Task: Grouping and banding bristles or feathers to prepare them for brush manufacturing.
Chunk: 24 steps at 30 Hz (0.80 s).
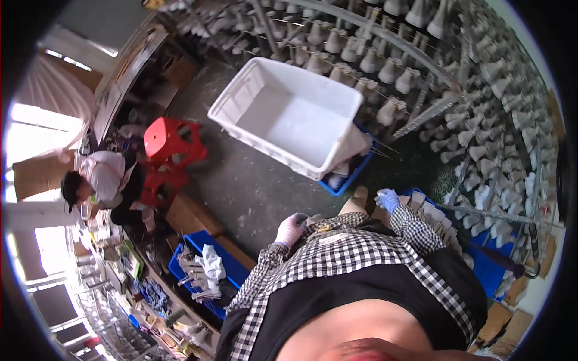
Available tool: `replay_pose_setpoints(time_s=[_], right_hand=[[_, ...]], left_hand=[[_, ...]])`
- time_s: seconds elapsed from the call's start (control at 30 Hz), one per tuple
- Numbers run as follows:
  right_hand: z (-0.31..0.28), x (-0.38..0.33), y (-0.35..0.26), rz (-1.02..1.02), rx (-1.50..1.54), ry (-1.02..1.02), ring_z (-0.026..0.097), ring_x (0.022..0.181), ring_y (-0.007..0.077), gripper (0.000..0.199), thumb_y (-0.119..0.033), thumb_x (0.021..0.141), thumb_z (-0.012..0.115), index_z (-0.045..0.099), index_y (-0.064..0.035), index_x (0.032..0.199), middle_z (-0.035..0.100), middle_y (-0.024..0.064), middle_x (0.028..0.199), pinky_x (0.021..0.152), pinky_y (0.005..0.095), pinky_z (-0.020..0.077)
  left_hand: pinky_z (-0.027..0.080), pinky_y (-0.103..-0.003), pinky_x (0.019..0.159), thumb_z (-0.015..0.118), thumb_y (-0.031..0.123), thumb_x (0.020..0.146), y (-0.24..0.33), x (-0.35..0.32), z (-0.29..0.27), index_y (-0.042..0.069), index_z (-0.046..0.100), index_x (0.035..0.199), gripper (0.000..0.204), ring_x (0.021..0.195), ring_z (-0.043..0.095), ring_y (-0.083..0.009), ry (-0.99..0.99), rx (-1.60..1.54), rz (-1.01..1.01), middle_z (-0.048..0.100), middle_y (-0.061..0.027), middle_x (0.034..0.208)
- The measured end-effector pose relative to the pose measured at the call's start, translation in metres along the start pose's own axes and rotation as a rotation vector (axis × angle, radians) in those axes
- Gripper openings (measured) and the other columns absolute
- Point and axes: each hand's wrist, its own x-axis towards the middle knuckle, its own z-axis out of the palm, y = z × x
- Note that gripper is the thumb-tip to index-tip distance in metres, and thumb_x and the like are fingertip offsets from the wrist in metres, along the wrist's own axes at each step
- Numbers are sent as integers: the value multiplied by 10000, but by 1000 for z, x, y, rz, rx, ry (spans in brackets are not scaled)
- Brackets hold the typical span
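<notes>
Standing out beyond the hands, the white tub [295,120] rests tilted on top of a blue crate [335,185], its pale inner floor in view. On the near side of the tub, the left hand [291,230], in a pinkish-white glove with a dark patch, is close against the checked apron [355,253]; its grip looks loosely curled, but I cannot tell whether it holds anything. Right of that, nearer the tub's right end, the right hand [387,200] wears a bluish glove; its fingers are bent, and I cannot tell how far its grip is closed. Just beside it, to the near right of the tub, pale ridged pieces [435,218] lie together. Left of the tub are red stools [174,141], and farther left a seated person [108,174] in a light top bends over a cluttered worktop [173,293]. Toward the near left of the tub, a cardboard box [188,218] adjoins a blue bin [238,265] with a white bag [212,263]. Beyond and right of the tub, racks carry rows of pale flared pieces [391,69].
</notes>
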Motion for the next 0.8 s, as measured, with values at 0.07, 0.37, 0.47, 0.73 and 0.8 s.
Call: replay_pose_setpoints(time_s=[0.07, 0.37, 0.47, 0.73, 0.8], right_hand=[[58, -7, -47, -57, -122, -117, 625, 637, 159, 270, -244, 963, 614, 603, -80, 1177, 695, 110, 875, 511, 287, 485], [301, -73, -216, -752, -1162, -343, 678, 965, 321, 321, -354, 919, 563, 686, -102, 1075, 712, 147, 1015, 873, 410, 516], [368, -70, -231, -857, -1109, -471, 670, 969, 336, 326, -361, 917, 551, 670, -108, 1085, 708, 152, 1016, 865, 432, 510], [514, -3, -268, -980, -1122, -638, 671, 882, 377, 291, -370, 927, 538, 660, -126, 1027, 702, 172, 919, 801, 477, 522], [546, 12, -287, -934, -1140, -684, 671, 912, 362, 292, -358, 924, 558, 669, -117, 1047, 706, 162, 939, 840, 459, 518]], left_hand=[[551, -331, 814, 656, 160, 919, -28, -43, -21, 26, 689, 1113, 238, 904, 705, -230, 50, -152, -136, 733, -142, 1015], [509, -296, 894, 618, 82, 941, -145, -79, -39, -11, 665, 1131, 217, 976, 659, -178, 384, -686, -418, 716, -132, 1045], [518, -296, 870, 624, 77, 942, -179, -61, -51, 4, 669, 1131, 208, 931, 647, -161, 391, -735, -294, 713, -111, 1010], [523, -305, 884, 613, 85, 935, -248, -2, -187, -10, 663, 1150, 239, 956, 675, -176, 381, -573, -364, 722, -122, 1041], [518, -306, 893, 618, 96, 936, -248, 6, -223, 2, 671, 1139, 230, 972, 679, -187, 424, -403, -375, 724, -128, 1037]])
